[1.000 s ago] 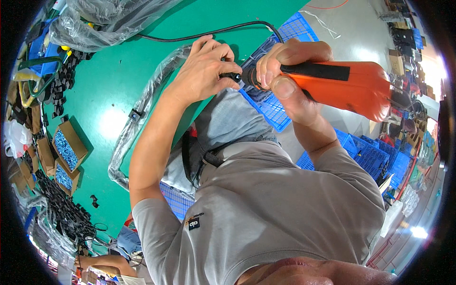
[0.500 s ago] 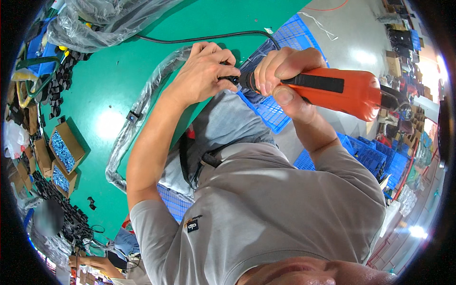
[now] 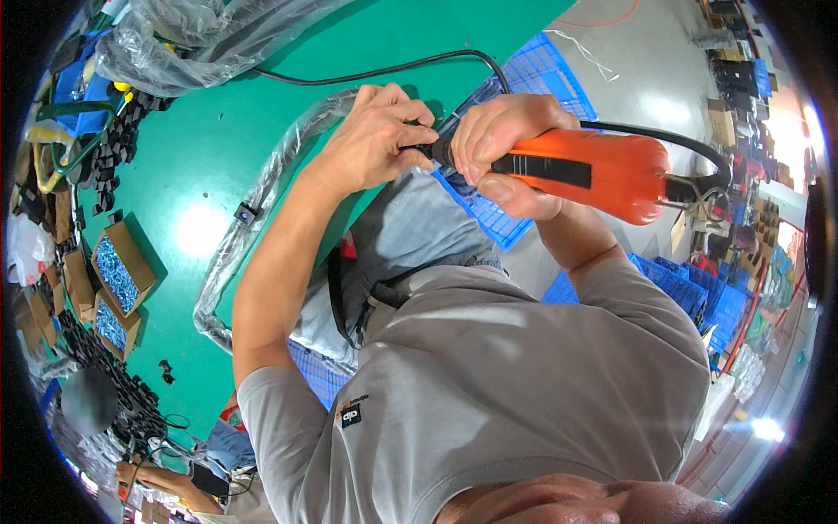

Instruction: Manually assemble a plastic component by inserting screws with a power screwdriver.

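Note:
My right hand [image 3: 511, 144] is wrapped around an orange electric screwdriver [image 3: 615, 175], whose black nose points left. My left hand [image 3: 375, 131] pinches a small black part [image 3: 422, 150] against that nose; fingers cover most of the part. Beneath the left hand runs a long bent tube in clear plastic wrap [image 3: 271, 175], curving down the green table's edge. A small black clamp [image 3: 247, 213] sits on the tube. From the screwdriver's rear, where a metal hanging loop shows, a black cord [image 3: 698, 140] comes out.
On the green table [image 3: 175, 288] stand cardboard boxes of blue-silver screws [image 3: 113, 271], beside piles of small black parts [image 3: 113, 375]. Clear plastic sheeting [image 3: 166, 52] lies at the far left. Blue crates [image 3: 546, 74] stand beyond the table edge. Another person's arm [image 3: 166, 480] shows at lower left.
The screwdriver has shifted slightly left toward my left hand, and its rear cord now arches into view. My left fingers have closed further over the small black part.

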A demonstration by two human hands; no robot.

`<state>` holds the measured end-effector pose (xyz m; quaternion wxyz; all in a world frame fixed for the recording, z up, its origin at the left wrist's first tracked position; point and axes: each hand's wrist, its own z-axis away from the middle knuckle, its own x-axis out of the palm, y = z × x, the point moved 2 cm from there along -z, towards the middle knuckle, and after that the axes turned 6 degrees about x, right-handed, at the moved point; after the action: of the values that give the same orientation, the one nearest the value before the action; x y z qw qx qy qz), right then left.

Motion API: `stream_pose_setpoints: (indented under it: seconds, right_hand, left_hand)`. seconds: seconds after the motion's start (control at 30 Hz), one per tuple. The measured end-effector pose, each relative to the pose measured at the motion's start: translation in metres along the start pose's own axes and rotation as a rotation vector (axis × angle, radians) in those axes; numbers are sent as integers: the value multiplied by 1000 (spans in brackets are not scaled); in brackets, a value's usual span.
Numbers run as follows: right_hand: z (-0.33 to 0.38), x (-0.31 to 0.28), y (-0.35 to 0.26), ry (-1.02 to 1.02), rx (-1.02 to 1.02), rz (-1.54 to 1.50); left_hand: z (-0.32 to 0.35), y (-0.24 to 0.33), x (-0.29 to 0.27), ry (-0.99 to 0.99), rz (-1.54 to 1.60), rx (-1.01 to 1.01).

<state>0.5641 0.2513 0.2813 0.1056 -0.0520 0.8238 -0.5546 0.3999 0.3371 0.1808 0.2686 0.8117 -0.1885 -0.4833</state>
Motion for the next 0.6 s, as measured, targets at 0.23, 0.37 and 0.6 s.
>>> stream_pose_setpoints:
  seconds: [0.23, 0.37, 0.6]
  right_hand:
    - [-1, 6, 9, 14, -65, -177]
    - [7, 2, 12, 103, -17, -243]
    - [3, 14, -43, 272, -357, -413]
  left_hand:
    - [9, 1, 1, 75, -61, 41]
    - [7, 3, 5, 97, -13, 81]
    - [21, 27, 8, 229, -212, -60]
